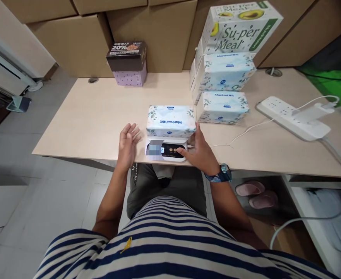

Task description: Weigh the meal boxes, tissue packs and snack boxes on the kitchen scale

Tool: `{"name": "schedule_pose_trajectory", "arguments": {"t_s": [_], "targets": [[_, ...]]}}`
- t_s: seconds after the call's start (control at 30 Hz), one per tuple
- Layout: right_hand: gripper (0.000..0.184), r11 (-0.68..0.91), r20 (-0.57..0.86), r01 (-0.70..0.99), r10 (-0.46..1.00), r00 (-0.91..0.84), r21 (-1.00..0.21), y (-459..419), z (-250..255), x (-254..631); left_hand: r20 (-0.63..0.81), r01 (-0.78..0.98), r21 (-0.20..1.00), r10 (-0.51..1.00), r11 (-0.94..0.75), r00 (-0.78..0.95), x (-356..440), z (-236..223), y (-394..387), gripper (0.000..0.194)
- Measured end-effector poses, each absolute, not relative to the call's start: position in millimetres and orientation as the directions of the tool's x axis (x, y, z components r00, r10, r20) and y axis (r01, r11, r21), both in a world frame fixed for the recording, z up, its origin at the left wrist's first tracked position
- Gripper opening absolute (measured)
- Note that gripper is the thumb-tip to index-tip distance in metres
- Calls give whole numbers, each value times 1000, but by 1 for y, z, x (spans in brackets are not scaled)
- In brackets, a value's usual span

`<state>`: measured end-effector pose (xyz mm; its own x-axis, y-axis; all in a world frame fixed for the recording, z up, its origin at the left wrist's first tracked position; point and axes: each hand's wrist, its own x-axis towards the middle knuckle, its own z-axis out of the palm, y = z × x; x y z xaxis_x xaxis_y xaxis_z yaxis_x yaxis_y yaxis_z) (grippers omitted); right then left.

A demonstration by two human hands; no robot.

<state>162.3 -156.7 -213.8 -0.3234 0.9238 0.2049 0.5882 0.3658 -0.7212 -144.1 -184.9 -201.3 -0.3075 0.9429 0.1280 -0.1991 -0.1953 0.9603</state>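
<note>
A pack of tissues [170, 120] in white and pale blue wrap lies on a small white digital kitchen scale [174, 158] near the front edge of the table. The scale's black panel has round buttons; its display is blurred over. My right hand [203, 153] is at the scale's right side, thumb stretched onto the panel by the buttons, index finger beside the pack's right end. Its other fingers are partly hidden. To the left of the scale, my left hand [127, 145] rests with its fingers loosely apart, touching neither scale nor pack.
More tissue packs [223, 108] are stacked behind on the right, topped by a Su-per Meal box [242, 33]. A brown box [126, 58] sits on a purple dotted box [131, 78] at the back. A white power strip [292, 120] with cables lies right. Cardboard boxes [153, 38] line the back.
</note>
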Motion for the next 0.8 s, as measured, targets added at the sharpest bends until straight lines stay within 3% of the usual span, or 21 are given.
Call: {"name": "schedule_pose_trajectory", "arguments": {"t_s": [0.27, 0.6, 0.8], "targets": [[132, 384, 213, 613, 918, -335, -691, -154, -216, 167, 243, -42, 964, 938, -261, -245, -136, -204, -187, 64], [124, 422, 239, 636, 903, -357, -646, -152, -220, 173, 309, 53, 951, 949, -306, -58, -143, -209, -182, 66], [123, 406, 247, 632, 912, -329, -660, -153, -222, 171, 292, 84, 954, 954, -287, -67, -145, -211, -183, 64]]}}
